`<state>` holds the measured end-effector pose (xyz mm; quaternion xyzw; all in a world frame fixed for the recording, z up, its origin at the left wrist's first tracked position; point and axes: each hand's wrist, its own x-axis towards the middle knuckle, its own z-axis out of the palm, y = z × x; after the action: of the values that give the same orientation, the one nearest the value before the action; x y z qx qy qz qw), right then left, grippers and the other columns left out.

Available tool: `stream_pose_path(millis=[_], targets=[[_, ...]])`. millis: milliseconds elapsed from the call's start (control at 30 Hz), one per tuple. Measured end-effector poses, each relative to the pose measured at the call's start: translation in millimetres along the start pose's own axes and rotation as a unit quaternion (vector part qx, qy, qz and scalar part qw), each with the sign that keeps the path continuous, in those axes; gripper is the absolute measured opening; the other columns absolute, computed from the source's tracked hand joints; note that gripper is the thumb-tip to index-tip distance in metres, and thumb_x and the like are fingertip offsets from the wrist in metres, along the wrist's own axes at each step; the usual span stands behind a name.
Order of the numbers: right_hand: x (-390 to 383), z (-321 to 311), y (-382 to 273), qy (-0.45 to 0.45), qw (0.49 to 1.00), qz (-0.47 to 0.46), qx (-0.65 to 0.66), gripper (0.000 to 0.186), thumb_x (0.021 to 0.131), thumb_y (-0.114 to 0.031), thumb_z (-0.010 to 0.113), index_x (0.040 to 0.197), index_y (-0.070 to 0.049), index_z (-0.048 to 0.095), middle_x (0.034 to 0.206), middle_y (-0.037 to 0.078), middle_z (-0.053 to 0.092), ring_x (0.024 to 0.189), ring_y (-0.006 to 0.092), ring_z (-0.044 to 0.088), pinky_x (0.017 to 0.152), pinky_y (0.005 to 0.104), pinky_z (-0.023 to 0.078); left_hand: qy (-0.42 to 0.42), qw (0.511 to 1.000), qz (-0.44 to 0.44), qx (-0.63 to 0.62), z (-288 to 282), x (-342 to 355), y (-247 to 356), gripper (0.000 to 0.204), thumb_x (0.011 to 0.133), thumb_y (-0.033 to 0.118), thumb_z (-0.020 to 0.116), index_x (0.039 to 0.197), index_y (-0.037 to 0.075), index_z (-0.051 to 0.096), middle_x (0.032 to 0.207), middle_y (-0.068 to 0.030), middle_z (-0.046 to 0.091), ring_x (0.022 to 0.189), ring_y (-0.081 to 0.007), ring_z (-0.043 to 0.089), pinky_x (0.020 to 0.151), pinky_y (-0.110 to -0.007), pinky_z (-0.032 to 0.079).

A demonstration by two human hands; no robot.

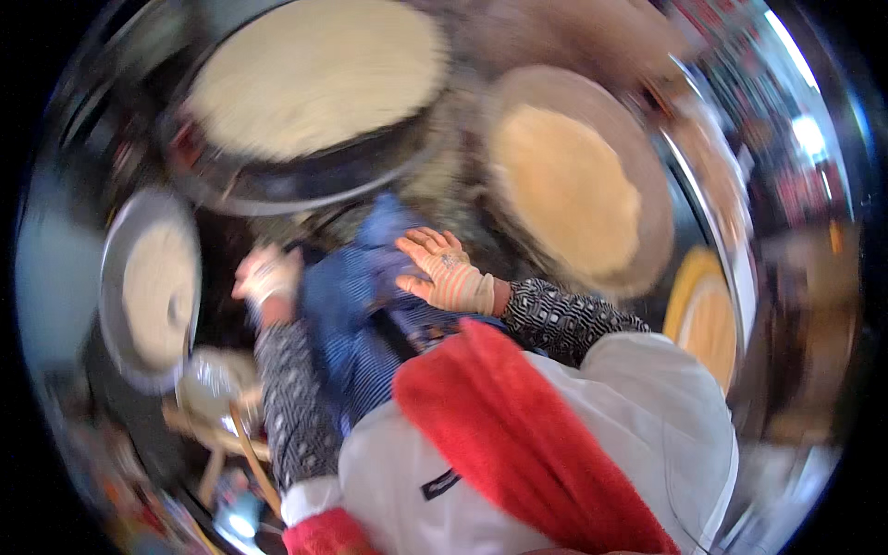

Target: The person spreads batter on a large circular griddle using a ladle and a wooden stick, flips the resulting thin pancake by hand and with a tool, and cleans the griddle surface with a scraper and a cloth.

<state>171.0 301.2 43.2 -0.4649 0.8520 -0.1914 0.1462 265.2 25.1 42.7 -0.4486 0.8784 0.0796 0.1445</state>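
Note:
My right hand, in a striped orange-and-white glove, rests on or just over the blue cloth across my lap. Its fingers are stretched out with the thumb apart, and nothing shows in them. At the left edge of that cloth is my left hand, also gloved; motion smears its fingers. Ahead of both hands stands a large, dark round pan filled with a pale, creamy-coloured mass. Right of it sits a wide round tray holding a tan layer, blurred at its edges.
To my left is a metal basin with pale contents. Below it, a wooden stool stands near a clear plastic-looking bag or bowl. A yellow-rimmed round container is at the right. A red cloth hangs over my white top.

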Motion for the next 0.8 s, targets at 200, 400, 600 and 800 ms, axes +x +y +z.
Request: stream_pose_path(millis=[200,400,600,800], targets=[[-207,49,156,0.158,0.921,0.354,-0.038,0.058,0.085,-0.047,0.058,0.121,-0.001,0.057,0.125,0.021,0.058,0.122,0.0367,0.049,0.105,0.0501,0.032,0.020,0.993,0.045,0.108,96,34,-50,0.057,0.091,0.053,0.050,0.124,0.006,0.057,0.124,-0.0210,0.057,0.115,-0.0409,0.055,0.095,-0.050,0.047],[-339,42,216,0.096,0.726,0.681,0.027,0.106,0.079,-0.062,0.065,0.152,-0.005,0.013,0.158,0.023,0.014,0.146,0.0394,0.013,0.115,0.0586,0.011,0.026,0.986,-0.011,0.166,66,-18,-33,0.059,0.091,0.053,0.054,0.128,0.008,0.054,0.127,-0.0192,0.054,0.113,-0.0431,0.055,0.089,-0.051,0.051],[-344,59,234,0.007,0.678,0.735,-0.001,0.104,0.086,-0.054,0.061,0.153,-0.003,0.000,0.159,0.026,0.006,0.147,0.0396,0.011,0.117,0.0511,0.020,0.044,0.991,0.037,0.124,64,-9,-29,0.055,0.086,0.052,0.058,0.119,0.008,0.058,0.122,-0.0205,0.057,0.112,-0.0446,0.055,0.090,-0.053,0.050],[-347,71,182,-0.072,0.828,0.556,-0.026,0.044,0.096,-0.027,0.050,0.130,0.001,0.050,0.102,0.027,0.065,0.091,0.0452,0.062,0.081,0.0521,0.048,0.055,0.992,-0.031,0.108,72,-19,-24,0.058,0.087,0.055,0.057,0.122,0.010,0.058,0.124,-0.0157,0.053,0.116,-0.0392,0.052,0.087,-0.053,0.051]])
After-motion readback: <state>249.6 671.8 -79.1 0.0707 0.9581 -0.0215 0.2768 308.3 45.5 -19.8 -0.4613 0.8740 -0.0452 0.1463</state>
